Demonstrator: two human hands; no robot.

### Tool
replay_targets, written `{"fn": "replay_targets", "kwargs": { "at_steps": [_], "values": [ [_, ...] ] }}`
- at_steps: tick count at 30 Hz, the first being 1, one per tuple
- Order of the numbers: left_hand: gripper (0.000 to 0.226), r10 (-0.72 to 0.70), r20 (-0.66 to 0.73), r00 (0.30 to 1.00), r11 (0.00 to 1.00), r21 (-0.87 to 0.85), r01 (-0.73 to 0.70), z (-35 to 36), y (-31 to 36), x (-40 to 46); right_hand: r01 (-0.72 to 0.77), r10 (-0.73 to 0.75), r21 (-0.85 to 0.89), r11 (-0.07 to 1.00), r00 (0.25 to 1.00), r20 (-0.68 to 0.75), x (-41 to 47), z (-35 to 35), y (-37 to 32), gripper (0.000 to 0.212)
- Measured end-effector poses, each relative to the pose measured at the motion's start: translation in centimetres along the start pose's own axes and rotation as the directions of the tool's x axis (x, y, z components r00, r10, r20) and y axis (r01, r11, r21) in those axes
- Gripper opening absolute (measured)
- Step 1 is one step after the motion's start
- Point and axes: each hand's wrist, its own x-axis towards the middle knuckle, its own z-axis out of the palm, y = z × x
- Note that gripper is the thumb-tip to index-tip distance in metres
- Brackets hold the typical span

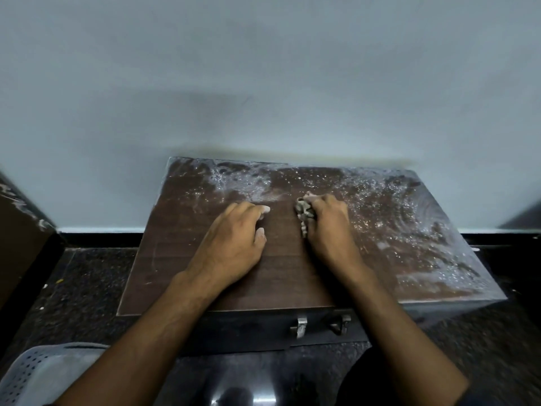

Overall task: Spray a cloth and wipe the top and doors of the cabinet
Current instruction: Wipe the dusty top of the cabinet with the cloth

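Note:
A low dark-brown wooden cabinet (181, 259) stands against the wall, and I look down on its top. The far and right parts of the top are covered with wet, whitish droplets and smears; the near left part looks dry. My right hand (328, 227) presses a small crumpled grey cloth (304, 214) onto the middle of the top. My left hand (234, 241) rests flat beside it, fingers spread, holding nothing. Two metal handles (300, 326) show on the doors at the front edge. No spray bottle is visible.
A plain pale wall (263, 83) rises right behind the cabinet. The floor (87, 282) is dark and speckled. A grey perforated plastic basket (32, 373) sits at the lower left. Dark furniture (17, 230) stands at the left edge.

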Motion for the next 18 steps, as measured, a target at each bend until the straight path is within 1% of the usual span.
{"fn": "replay_targets", "kwargs": {
  "at_steps": [3,5,7,10,12,13,15,17,18],
  "values": [
    [0.042,-0.005,0.024,1.0,0.999,0.034,0.004,0.4,0.3,0.3,0.185,-0.187,0.056,0.981,0.982,0.031,-3.4,1.0,-1.4,0.038],
    [0.041,-0.002,0.024,1.0,1.0,0.03,0.001,0.5,0.4,0.2,0.241,-0.244,0.051,0.969,0.967,0.078,-4.3,0.7,-0.7,0.041],
    [0.039,-0.004,0.013,1.0,1.0,0.017,0.003,0.3,0.2,-0.2,0.201,-0.203,0.03,0.979,0.976,0.074,-2.9,0.1,0.7,0.039],
    [0.037,-0.025,-0.009,1.0,1.0,-0.006,0.025,-0.3,-0.2,-1.2,0.06,-0.059,-0.03,0.998,0.997,0.046,-0.5,-0.9,1.8,0.04],
    [0.037,-0.035,-0.024,0.999,0.999,-0.019,0.035,-0.5,-0.2,-1.6,0.046,-0.045,-0.024,0.999,0.998,0.043,-0.7,-1.0,1.1,0.04],
    [0.036,-0.039,-0.027,0.999,0.999,-0.025,0.038,-0.5,-0.1,-1.7,0.069,-0.069,0.003,0.998,0.996,0.054,-1.7,-0.9,0.4,0.039],
    [0.036,-0.036,-0.028,0.999,0.999,-0.033,0.035,-0.6,0.2,-2.1,0.157,-0.162,0.06,0.986,0.983,0.091,-4.9,-0.4,-1.0,0.038],
    [0.035,-0.026,-0.038,0.999,0.998,-0.05,0.024,-0.8,0.3,-2.7,0.263,-0.275,0.095,0.96,0.951,0.141,-8.6,-0.2,-1.7,0.042],
    [0.034,-0.026,-0.049,0.998,0.998,-0.061,0.023,-1.1,0.2,-3.3,0.294,-0.309,0.114,0.949,0.937,0.161,-9.6,-0.4,-1.5,0.045]
  ]
}}
